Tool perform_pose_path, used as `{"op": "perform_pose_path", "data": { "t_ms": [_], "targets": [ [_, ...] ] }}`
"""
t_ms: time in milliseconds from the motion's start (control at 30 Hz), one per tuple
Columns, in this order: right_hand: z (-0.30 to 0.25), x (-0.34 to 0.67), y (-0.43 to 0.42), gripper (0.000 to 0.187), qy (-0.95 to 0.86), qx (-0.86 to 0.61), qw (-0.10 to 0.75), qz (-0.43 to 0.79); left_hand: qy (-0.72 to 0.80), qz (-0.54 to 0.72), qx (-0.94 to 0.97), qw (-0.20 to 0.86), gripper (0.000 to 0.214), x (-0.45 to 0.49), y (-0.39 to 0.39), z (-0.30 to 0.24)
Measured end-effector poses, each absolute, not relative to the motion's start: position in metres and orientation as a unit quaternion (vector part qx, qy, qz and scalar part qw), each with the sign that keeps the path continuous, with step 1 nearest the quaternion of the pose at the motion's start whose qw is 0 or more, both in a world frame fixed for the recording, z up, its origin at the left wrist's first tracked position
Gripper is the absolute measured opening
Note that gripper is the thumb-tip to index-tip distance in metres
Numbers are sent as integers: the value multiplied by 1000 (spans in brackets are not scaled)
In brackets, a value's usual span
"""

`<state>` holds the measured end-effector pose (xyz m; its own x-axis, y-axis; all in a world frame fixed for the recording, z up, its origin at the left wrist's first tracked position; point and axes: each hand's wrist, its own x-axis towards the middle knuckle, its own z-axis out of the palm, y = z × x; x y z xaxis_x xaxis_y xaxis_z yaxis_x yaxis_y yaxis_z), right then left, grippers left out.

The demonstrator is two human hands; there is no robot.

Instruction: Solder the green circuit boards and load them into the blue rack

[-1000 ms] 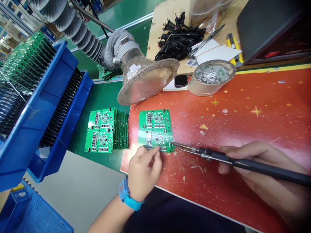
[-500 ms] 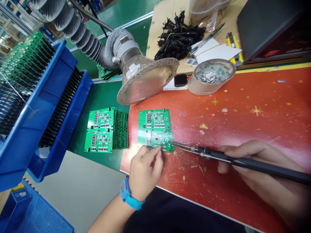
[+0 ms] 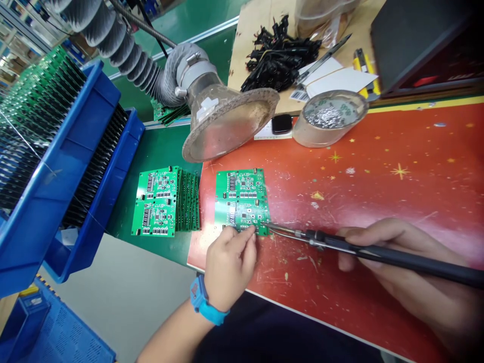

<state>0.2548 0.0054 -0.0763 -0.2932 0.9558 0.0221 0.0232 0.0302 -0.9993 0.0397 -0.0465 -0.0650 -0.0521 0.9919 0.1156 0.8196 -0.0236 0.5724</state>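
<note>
A green circuit board [image 3: 242,201] with a digit display and small components lies flat on the red mat. My left hand [image 3: 230,262], with a blue watch on its wrist, grips the board's near edge with bent fingers; one fingertip rests near the lower right corner. Whether a small part is under those fingertips I cannot make out. My right hand [image 3: 401,272] is closed around the black handle of a soldering iron [image 3: 340,242] with a thin metal tube along it. The iron's tip touches or nearly touches the board's right edge.
Left of the board leans a stack of circuit boards [image 3: 155,201]. Blue bins [image 3: 71,166] full of boards stand further left. A fume extractor hood [image 3: 230,126] hangs behind the board. A cup of solder bits [image 3: 328,118], black cables [image 3: 276,60] and a dark box [image 3: 423,45] are at the back.
My left hand has shifted slightly to the right along the board's near edge. The soldering iron and my right hand are almost where they were.
</note>
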Motion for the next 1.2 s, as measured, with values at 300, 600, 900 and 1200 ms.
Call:
{"op": "perform_pose_path", "data": {
  "t_ms": [300, 600, 900, 1200],
  "targets": [
    [-77, 259, 4, 7, -575, -426, 414, 563, 672, 229, 687, 157, 29, 39, -51, -65],
    [-74, 255, 2, 9, -560, -432, 416, 572, 661, 217, 708, 120, 28, 40, -47, -69],
    [-79, 260, 5, 10, -581, -422, 414, 560, 660, 160, 734, 22, 26, 19, -28, -56],
    [-75, 256, 7, 8, -608, -416, 402, 544, 604, 83, 787, 90, 21, 8, -19, -55]
  ]
}}
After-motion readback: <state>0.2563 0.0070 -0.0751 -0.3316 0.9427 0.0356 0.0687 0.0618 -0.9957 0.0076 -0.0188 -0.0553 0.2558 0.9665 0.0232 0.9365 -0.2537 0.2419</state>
